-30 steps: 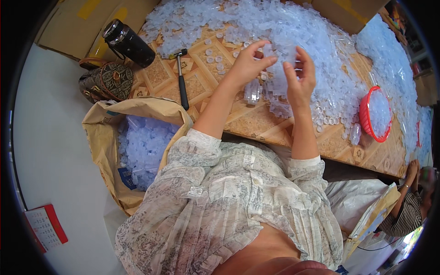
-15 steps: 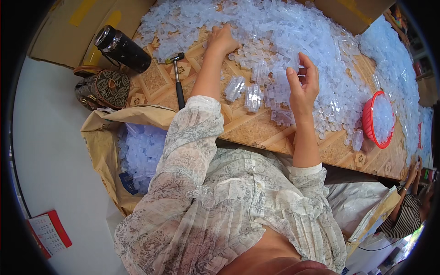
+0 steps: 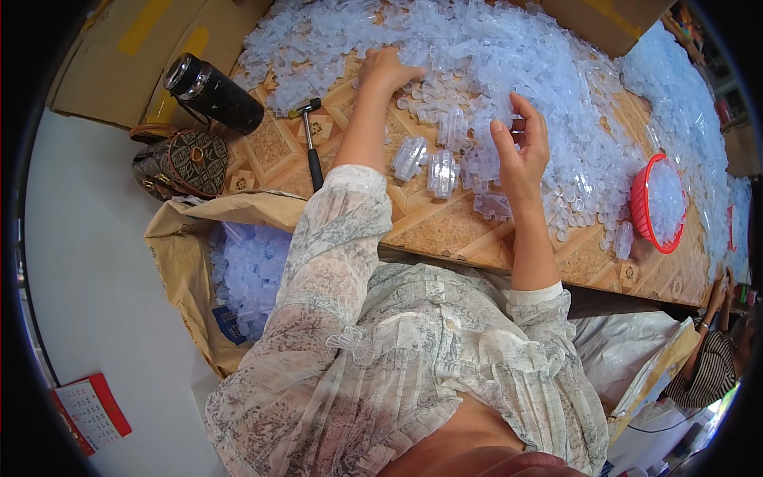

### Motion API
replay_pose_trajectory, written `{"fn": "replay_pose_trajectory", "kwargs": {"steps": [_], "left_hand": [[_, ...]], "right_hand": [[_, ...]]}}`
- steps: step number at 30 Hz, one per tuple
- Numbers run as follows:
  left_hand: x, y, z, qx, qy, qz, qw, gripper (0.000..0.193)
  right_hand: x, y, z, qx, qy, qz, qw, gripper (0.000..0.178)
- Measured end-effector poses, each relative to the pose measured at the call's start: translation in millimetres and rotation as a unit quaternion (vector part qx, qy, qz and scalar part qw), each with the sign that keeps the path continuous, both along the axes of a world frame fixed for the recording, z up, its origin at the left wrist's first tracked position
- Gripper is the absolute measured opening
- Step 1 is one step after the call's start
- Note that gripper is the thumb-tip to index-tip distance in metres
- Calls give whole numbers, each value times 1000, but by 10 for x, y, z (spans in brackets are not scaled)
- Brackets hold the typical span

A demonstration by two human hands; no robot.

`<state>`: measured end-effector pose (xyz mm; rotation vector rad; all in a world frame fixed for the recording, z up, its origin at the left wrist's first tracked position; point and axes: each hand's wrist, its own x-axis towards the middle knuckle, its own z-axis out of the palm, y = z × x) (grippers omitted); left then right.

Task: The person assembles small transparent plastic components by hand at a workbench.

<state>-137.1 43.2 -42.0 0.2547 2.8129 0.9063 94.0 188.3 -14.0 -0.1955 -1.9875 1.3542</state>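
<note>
A heap of small clear plastic pieces [image 3: 548, 103] covers much of the wood-patterned table. At its far left part, my left hand [image 3: 387, 70] reaches among the pieces, thumb spread to the right; its fingertips are partly hidden, and nothing shows in its grasp. Nearer me on the right, my right hand [image 3: 524, 151] hovers over the heap with its fingers curved and thumb apart, nothing visible in it. Between the hands lie small clear round pieces [image 3: 433, 87] and bundled clear plastic tubes [image 3: 410, 157], with another clear bundle [image 3: 443, 174] beside them.
A small hammer [image 3: 311, 143], a black flask [image 3: 214, 94] and a patterned bag [image 3: 181, 163] are at the left. A paper sack [image 3: 179, 270] of clear pieces stands below. At right sits a red basket [image 3: 640, 207]; beyond it, a striped-sleeved person [image 3: 710, 366].
My left hand has shifted slightly, and its thumb now stretches out to the right. My right hand has moved a little left. The view has shifted slightly.
</note>
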Motion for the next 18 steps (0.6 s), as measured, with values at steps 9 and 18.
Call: {"fn": "replay_pose_trajectory", "kwargs": {"steps": [9,18], "left_hand": [[112,-102,31,98,30,-47,994,63],[652,88,455,613,-301,-161,712,41]], "right_hand": [[-11,-3,14,5,4,0,1000,42],[-16,5,-11,-96,29,9,995,45]]}}
